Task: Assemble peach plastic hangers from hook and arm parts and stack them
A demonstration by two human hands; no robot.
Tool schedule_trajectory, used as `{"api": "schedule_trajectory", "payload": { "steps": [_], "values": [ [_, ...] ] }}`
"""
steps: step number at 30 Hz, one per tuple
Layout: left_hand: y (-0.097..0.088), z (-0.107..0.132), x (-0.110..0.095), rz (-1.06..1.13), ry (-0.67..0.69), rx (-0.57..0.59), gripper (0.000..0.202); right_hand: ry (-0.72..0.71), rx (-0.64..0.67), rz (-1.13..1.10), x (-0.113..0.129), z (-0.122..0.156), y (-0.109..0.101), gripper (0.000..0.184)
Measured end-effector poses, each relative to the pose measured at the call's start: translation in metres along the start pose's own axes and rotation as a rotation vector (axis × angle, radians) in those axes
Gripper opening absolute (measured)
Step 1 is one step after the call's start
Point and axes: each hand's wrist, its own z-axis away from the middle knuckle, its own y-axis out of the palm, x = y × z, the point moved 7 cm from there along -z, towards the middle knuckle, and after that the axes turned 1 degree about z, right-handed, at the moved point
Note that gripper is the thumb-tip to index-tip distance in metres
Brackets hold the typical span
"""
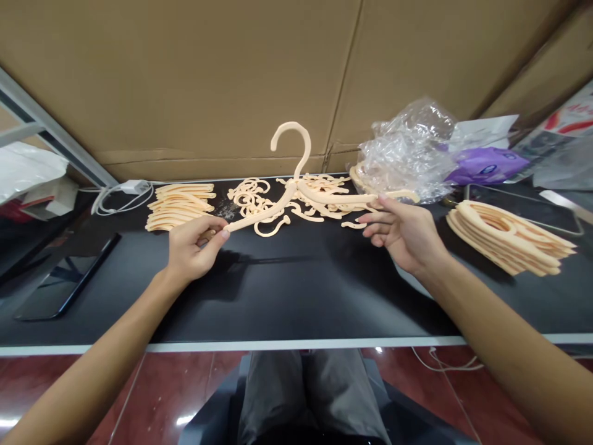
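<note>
A cream plastic clothes hanger (303, 184) is held up above the black table, its hook upright and its two arms spread. My left hand (194, 246) pinches the end of its left arm between thumb and fingers. The right arm is gripped near its end by my right hand (401, 232), thumb on top, with the tip sticking out past the fingers. Behind the hanger lie loose hooks (252, 196) and a heap of hanger arms (328, 185). Closest to my left hand is a row of stacked hanger arms (180, 207).
A stack of folded hangers (507, 238) lies on the right. Clear plastic wrap (410, 151) and a purple packet (488, 165) sit at the back right. A phone (67, 278) rests on the left, near a white charger cable (123, 196). Cardboard (185, 80) stands behind the table.
</note>
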Motion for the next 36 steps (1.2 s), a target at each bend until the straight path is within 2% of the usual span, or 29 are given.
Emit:
{"api": "schedule_trajectory", "payload": {
  "steps": [3,5,10,15,21,24,27,30,32,34,36],
  "values": [
    [0.001,-0.001,-0.003,-0.007,0.008,-0.004,0.011,0.011,0.093,-0.126,0.003,0.001,0.006,0.016],
    [0.000,-0.002,-0.004,-0.029,0.009,-0.006,0.012,0.010,0.097,-0.147,0.003,0.000,0.006,0.016],
    [0.002,-0.005,-0.009,-0.151,0.064,0.082,0.016,0.111,0.109,-0.073,-0.004,0.000,0.005,0.012],
    [0.013,-0.003,-0.013,-0.244,0.103,0.195,0.021,0.126,0.152,0.027,-0.005,0.003,0.009,0.009],
    [0.028,0.005,-0.023,-0.235,0.160,0.349,0.022,0.170,0.200,0.230,-0.009,0.009,0.010,0.025],
    [0.032,0.008,-0.034,-0.195,0.228,0.404,0.023,0.179,0.164,0.300,-0.010,0.020,0.000,0.036],
    [0.035,0.011,-0.048,-0.213,0.336,0.424,0.032,0.218,0.141,0.394,-0.016,0.041,-0.019,0.045],
    [0.041,0.017,-0.062,-0.227,0.432,0.459,0.035,0.112,0.151,0.593,-0.014,0.064,-0.040,0.052],
    [0.044,0.020,-0.070,-0.228,0.460,0.482,0.034,-0.025,0.196,0.839,-0.009,0.077,-0.049,0.056],
    [0.046,0.024,-0.079,-0.225,0.477,0.496,0.033,-0.190,0.180,1.035,-0.002,0.087,-0.054,0.057],
    [0.048,0.027,-0.086,-0.223,0.499,0.504,0.033,-0.350,0.174,1.123,0.003,0.096,-0.051,0.051]
  ]
}}
